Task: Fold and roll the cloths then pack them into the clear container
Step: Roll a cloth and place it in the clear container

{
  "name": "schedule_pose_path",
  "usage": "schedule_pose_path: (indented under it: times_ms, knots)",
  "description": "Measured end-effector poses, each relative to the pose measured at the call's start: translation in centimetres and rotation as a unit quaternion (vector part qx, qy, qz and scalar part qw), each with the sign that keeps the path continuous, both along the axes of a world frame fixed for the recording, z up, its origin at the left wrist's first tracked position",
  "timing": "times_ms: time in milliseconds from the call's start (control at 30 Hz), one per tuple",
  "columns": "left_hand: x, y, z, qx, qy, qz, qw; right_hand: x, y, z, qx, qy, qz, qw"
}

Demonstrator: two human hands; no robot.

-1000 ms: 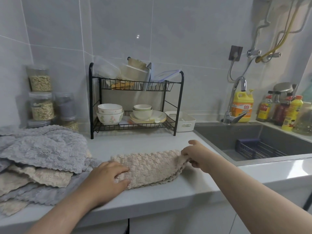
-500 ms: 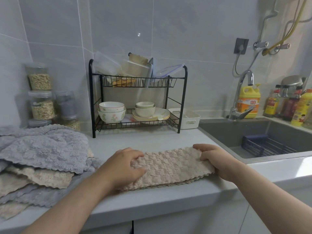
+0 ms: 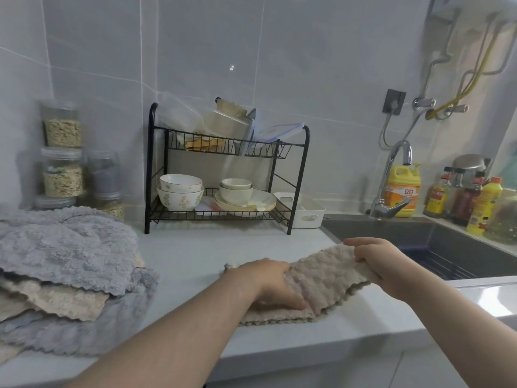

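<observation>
Right hand [image 3: 383, 264] grips cloth [image 3: 321, 281] — bottle [image 3: 402, 189]: 立白.

L hand [image 3: 272, 284] flat on beige cloth [image 3: 319, 281], R hand [image 3: 383, 264] gripping its lifted end, cloth pile [image 3: 64, 264] left

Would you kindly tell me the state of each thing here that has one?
Beige cloth: partly folded, right end raised.
Left hand: pressing the cloth down.
Right hand: gripping the cloth's right end.
Cloth pile: unfolded, heaped.
Faucet: off.
Jars: lidded.
</observation>
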State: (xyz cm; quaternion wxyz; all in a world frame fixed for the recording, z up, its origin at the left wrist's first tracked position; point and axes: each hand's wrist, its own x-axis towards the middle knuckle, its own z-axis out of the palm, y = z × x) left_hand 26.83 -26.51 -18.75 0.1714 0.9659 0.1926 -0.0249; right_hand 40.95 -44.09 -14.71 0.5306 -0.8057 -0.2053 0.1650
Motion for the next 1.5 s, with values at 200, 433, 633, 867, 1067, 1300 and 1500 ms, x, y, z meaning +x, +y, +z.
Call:
schedule_pose_path:
  times_ms: [200,433,633,867,1067,1300,1500]
  knots:
    - [-4.3,2.9,0.1,-0.018,-0.151,0.070,0.986,0.4,-0.5,2.0,-0.037,-0.092,0.006,0.995]
    - [-8.4,8.7,-3.3,-0.056,-0.216,0.199,0.954,-4.4,4.7,1.7,-0.109,-0.286,0.101,0.947]
    - [-8.9,9.7,-3.9,-0.275,-0.391,0.283,0.831,-9.5,10.1,-0.4,-0.237,-0.361,0.180,0.884]
    - [-9.3,10.2,-3.4,-0.383,-0.442,0.302,0.753,-12.4,12.2,-4.4,-0.270,-0.391,0.206,0.856]
    - [-8.9,10.2,-3.7,-0.380,-0.445,0.287,0.758,-14.1,11.7,-5.5,-0.290,-0.446,0.242,0.811]
    - [-8.9,10.1,-3.7,-0.364,-0.440,0.279,0.772,-14.4,8.6,-4.4,-0.145,-0.433,0.222,0.862]
    - [-8.6,10.0,-4.0,-0.343,-0.432,0.259,0.793,-9.0,6.0,-4.7,-0.096,-0.372,0.025,0.923]
